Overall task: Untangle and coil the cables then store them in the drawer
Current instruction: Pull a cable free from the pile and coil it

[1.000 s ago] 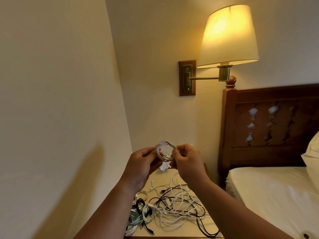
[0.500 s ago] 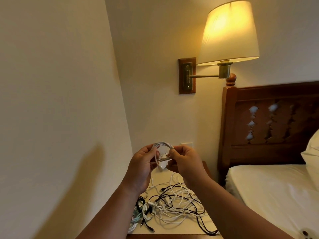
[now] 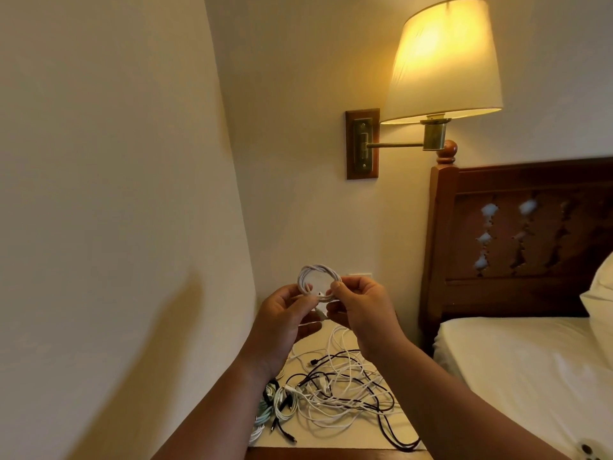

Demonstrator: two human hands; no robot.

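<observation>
- A small white cable coil is held in the air over the far edge of the counter, between the two hands.
- The left hand is closed on the coil's left side, with the thumb pressed across the loops.
- The right side is pinched by the right hand between thumb and forefinger.
- A loose end hangs just below the coil and seems not yet tucked in.
- The cable is judged light, thin and springy. The loops would fan apart if the pinch were relaxed, so it is best gripped across all turns at once, not by the plug.
- A tangle of white and black cables is spread over the counter's middle, with a few bundled cables at its left edge.
- No drawer is seen.
</observation>
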